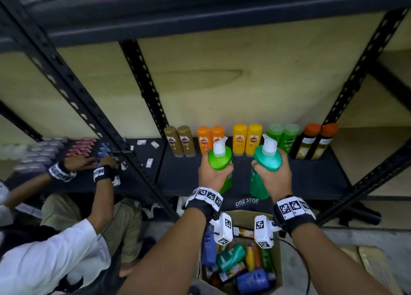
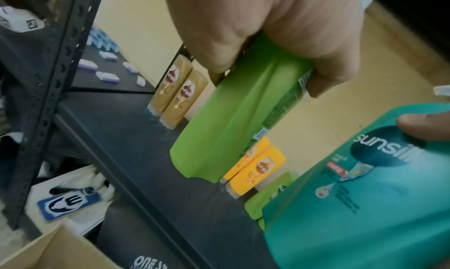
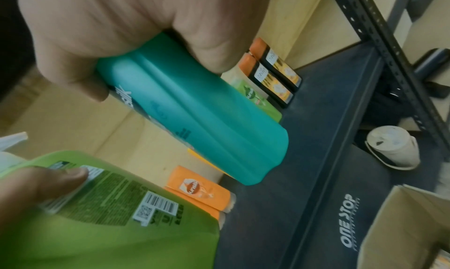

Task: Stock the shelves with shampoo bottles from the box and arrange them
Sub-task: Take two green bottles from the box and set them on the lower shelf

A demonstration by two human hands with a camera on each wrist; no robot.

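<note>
My left hand [image 1: 212,174] grips a light green pump bottle [image 1: 220,159] near its top, upright above the dark shelf [image 1: 182,179]. My right hand [image 1: 274,175] grips a teal pump bottle [image 1: 265,159] the same way, just to the right. In the left wrist view the green bottle [image 2: 233,119] hangs a little above the shelf [image 2: 136,138], with the teal bottle [image 2: 353,205] beside it. The right wrist view shows the teal bottle [image 3: 194,111] held off the shelf [image 3: 316,138]. Behind them a row of shampoo bottles [image 1: 240,139] stands in colour pairs along the back. An open cardboard box [image 1: 242,261] of bottles sits below.
Another person [image 1: 49,261] crouches at the left, both hands among small packets [image 1: 84,148] on the neighbouring shelf. Black perforated uprights [image 1: 142,83] frame the bay. A higher shelf [image 1: 200,12] runs overhead. A white cup [image 3: 392,150] stands under the shelf on the right.
</note>
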